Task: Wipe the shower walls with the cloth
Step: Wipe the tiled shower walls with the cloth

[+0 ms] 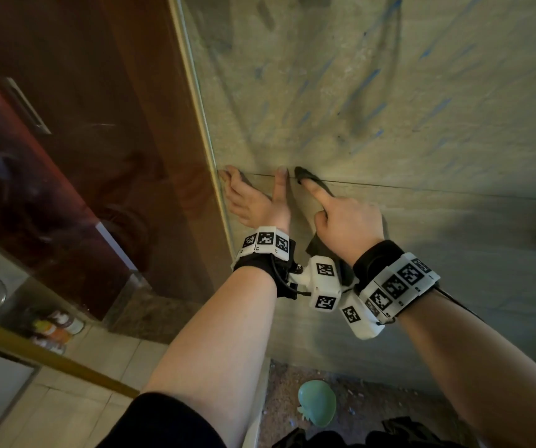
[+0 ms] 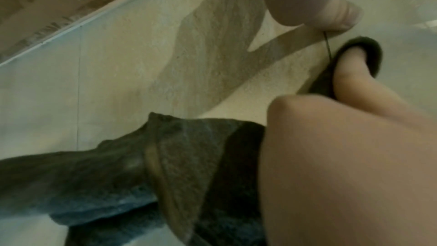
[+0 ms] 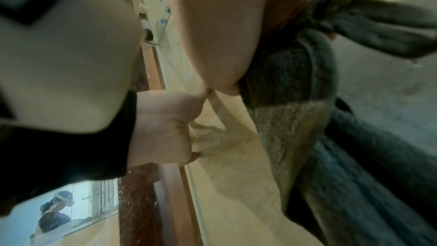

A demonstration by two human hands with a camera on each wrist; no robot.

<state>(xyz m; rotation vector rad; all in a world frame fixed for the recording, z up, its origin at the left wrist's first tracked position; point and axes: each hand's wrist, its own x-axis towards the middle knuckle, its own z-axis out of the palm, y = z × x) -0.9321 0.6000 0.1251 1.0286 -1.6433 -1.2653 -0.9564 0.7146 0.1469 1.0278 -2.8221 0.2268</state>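
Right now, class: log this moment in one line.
left hand flat on wall | right hand pressing cloth into grout line

Dim, yellowish indoor light; hands cast soft shadows on the shower wall (image 1: 421, 156). Head view is sharp but bends at the edges. Both wrist views are blurry, near skin out of focus.

The cloth (image 1: 305, 176) is dark grey. The shower wall (image 1: 421, 124) is tan with blue streaks. The door (image 1: 82, 124) is red-brown.
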